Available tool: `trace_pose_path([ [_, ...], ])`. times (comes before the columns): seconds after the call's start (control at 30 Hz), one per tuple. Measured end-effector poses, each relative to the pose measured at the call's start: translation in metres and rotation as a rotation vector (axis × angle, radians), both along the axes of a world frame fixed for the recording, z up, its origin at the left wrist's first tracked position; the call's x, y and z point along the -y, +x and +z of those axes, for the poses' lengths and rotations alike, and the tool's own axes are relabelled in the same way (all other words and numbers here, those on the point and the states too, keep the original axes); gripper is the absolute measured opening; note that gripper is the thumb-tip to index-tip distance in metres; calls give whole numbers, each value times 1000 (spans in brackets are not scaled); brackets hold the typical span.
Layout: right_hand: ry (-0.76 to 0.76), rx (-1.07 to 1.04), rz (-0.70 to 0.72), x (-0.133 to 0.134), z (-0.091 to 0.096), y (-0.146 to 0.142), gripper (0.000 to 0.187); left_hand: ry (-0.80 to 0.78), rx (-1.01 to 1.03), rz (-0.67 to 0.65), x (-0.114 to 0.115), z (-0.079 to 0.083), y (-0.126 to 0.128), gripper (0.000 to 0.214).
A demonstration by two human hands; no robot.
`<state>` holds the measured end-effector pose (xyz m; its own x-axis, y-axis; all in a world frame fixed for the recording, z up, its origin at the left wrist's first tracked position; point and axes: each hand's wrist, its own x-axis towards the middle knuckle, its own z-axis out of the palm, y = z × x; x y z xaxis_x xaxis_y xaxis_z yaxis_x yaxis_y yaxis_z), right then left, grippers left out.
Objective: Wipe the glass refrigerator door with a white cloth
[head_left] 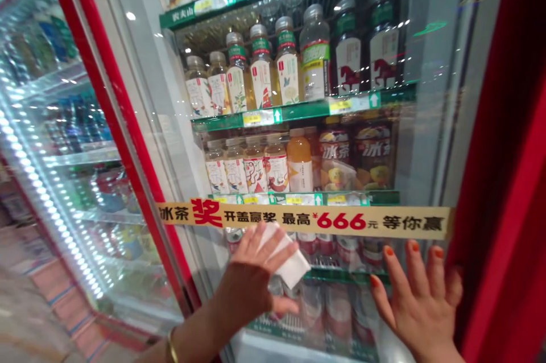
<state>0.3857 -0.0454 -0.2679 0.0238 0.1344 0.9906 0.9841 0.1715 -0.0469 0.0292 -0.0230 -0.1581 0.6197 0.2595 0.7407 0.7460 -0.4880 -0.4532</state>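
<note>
Head view. Grips a folded white cloth (292, 265) in the left hand (251, 280), pressed to the glass (430, 44) just below the banner (307, 219). Lays the right hand (420, 303) flat and empty, fingers spread, on the glass below the banner's right end. Likely to catch the banner's lower edge with the cloth and peel or crease it if wiped upward. Likely also to leave palm smears below the banner, or to slip under hard leaning.

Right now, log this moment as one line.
left hand: presses white cloth on glass door | right hand: flat on glass | behind: bottled drinks
</note>
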Motion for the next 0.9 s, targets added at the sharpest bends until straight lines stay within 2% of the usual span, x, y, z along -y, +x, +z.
trace_pose_path([
  [0.03,0,4,-3,0,0,0,86,10,-75,-2,0,-17,-6,114],
  [0.07,1,5,-6,0,1,0,86,33,-58,21,-1,-23,-19,113],
  [0.1,3,3,-9,0,1,-1,86,55,11,68,-3,-18,-34,114],
  [0.17,10,-2,-13,1,3,-3,87,64,288,215,-8,12,-62,113],
  [0.23,20,-11,-13,2,5,-5,87,25,561,329,-8,35,-68,106],
  [0.27,24,-18,-13,3,6,-5,86,9,639,350,-6,35,-61,103],
  [0.3,26,-25,-11,3,6,-6,85,8,669,334,-3,25,-47,106],
  [0.33,22,-26,-8,4,6,-6,84,18,646,309,1,7,-30,113],
  [0.43,-5,-5,-9,5,5,-3,84,10,271,150,12,-61,11,135],
  [0.47,-15,8,-13,5,5,-2,85,15,202,140,14,-75,14,135],
  [0.5,-20,21,-19,5,5,-1,85,12,192,156,15,-79,11,132],
  [0.53,-15,31,-24,5,6,0,84,12,250,193,14,-75,4,126],
  [0.63,22,59,-32,4,8,1,78,-26,600,311,11,-36,-15,106],
  [0.67,32,59,-34,4,8,1,77,-39,669,326,11,-27,-15,105],
  [0.7,37,53,-35,4,9,1,76,-55,675,322,12,-25,-10,107],
  [0.73,33,49,-35,5,9,1,76,-67,619,295,14,-31,-3,114],
  [0.77,27,44,-34,5,9,1,76,-79,518,260,18,-45,5,124],
  [0.83,25,37,-31,5,8,0,76,-97,302,200,25,-85,12,143],
  [0.9,30,40,-33,5,9,-1,75,-99,299,265,27,-119,0,137],
])
